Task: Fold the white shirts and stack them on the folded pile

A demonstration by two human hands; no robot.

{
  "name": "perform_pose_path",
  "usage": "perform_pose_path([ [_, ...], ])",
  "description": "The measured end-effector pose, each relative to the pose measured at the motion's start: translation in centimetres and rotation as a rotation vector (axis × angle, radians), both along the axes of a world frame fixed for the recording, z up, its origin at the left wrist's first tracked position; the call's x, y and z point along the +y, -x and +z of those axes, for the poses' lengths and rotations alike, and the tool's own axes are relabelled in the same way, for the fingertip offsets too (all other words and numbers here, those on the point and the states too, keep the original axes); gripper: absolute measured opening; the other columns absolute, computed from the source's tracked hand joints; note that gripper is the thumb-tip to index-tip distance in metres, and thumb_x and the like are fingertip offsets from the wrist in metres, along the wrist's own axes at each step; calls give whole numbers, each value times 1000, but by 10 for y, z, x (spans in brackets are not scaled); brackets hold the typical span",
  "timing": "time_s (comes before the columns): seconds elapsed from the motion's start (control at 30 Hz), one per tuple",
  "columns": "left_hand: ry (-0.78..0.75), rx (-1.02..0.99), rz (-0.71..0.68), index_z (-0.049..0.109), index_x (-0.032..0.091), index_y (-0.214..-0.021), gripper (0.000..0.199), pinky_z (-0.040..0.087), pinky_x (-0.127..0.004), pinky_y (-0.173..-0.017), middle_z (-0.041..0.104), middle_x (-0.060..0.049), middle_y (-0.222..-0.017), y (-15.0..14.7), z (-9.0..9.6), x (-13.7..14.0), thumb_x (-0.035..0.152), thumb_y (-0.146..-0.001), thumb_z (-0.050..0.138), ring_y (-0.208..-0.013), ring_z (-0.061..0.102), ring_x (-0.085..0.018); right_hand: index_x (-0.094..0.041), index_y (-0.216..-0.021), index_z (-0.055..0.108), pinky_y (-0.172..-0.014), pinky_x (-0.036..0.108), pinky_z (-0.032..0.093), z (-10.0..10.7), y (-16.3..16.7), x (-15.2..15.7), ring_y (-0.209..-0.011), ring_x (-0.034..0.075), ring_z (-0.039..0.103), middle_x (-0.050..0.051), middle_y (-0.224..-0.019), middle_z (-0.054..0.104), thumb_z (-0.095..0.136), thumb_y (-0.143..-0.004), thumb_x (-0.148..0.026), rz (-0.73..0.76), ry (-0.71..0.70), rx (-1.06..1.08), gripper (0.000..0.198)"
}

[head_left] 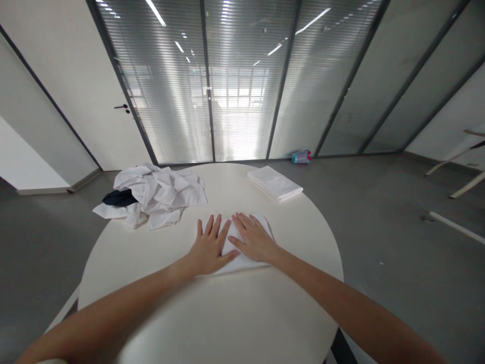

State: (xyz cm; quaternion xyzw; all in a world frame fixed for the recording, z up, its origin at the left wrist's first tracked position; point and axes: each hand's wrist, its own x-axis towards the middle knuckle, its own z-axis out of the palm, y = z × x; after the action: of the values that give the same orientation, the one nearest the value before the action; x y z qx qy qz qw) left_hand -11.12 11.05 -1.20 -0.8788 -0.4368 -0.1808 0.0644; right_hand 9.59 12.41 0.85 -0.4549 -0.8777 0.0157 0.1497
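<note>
A white folded cloth (242, 262) lies flat on the round white table (227, 318), in front of me. My left hand (209, 247) rests on its left part with the fingers spread. On the right part my right hand (253, 237) lies flat, fingers stretched forward and slightly apart. Both palms face down, and neither hand grips the cloth. Parts of the cloth are hidden under the hands. Beyond the right hand, a neat folded white cloth stack (275, 183) sits near the table's far right edge.
A crumpled heap of white cloth (162, 189) covers the table's far left edge, partly hanging over it. A dark cloth piece (119, 197) pokes out of the heap. On the floor by the glass wall lies a blue and red object (301, 156). Pale furniture legs (456, 227) stand at right.
</note>
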Motion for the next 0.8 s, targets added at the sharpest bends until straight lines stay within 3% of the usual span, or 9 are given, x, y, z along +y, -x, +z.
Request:
perform_pose_path([
  [0.1,-51,27,-58,27,14,-156,81,21,-73,-108,31,-26,-157,4,10,-3,63,-94,44,-145,26,-46,-16,-148,44,-118,50,26,8,-10,9,-141,25,41,15,-150,48,30,-102,-56,5,8,44,63],
  [0.17,-72,82,-187,29,16,-155,80,25,-66,-111,33,-23,-156,9,20,-10,64,-93,47,-144,29,-42,-18,-143,51,-116,50,28,12,-26,21,-133,24,50,13,-141,57,28,-104,-50,-69,6,68,55],
  [0.23,-85,143,-317,36,18,-151,78,33,-57,-110,44,-20,-149,16,31,-19,63,-90,53,-136,42,-38,-19,-133,60,-109,51,36,15,-46,35,-122,26,58,13,-131,65,30,-104,-47,-183,38,57,51],
  [0.3,-117,194,-382,46,19,-144,65,45,-48,-98,60,-17,-129,21,38,-27,54,-91,59,-114,58,-31,-21,-122,68,-99,48,43,16,-65,49,-112,28,61,13,-121,67,38,-101,-51,-264,114,34,48],
  [0.4,-230,264,-461,53,17,-133,39,50,-35,-74,67,-10,-100,26,41,-33,26,-96,56,-84,63,-22,-18,-105,72,-88,42,47,16,-84,60,-99,27,62,12,-105,68,54,-91,-57,-282,248,85,45],
  [0.53,-390,247,-546,56,10,-123,28,48,-30,-62,68,-9,-89,32,41,-30,13,-97,47,-72,62,-18,-14,-97,64,-69,31,47,18,-92,55,-73,18,59,4,-80,64,62,-85,-56,-220,485,383,44],
  [0.63,-490,206,-578,58,11,-119,25,50,-29,-64,69,-8,-87,35,49,-21,12,-97,45,-73,64,-17,-16,-103,57,-57,27,44,24,-94,43,-63,15,56,-3,-70,57,68,-78,-59,-266,629,665,51],
  [0.7,-556,179,-574,58,14,-120,26,51,-29,-67,69,-6,-88,32,59,-6,12,-97,46,-75,64,-16,-18,-105,56,-55,25,45,32,-100,41,-63,15,57,-3,-72,57,73,-74,-56,-333,639,827,52],
  [0.8,-607,137,-503,57,21,-125,30,49,-29,-70,69,-5,-92,13,83,37,13,-98,47,-80,65,-16,-20,-104,56,-56,25,50,52,-120,55,-68,15,60,-1,-76,60,78,-72,-47,-442,514,1041,48],
])
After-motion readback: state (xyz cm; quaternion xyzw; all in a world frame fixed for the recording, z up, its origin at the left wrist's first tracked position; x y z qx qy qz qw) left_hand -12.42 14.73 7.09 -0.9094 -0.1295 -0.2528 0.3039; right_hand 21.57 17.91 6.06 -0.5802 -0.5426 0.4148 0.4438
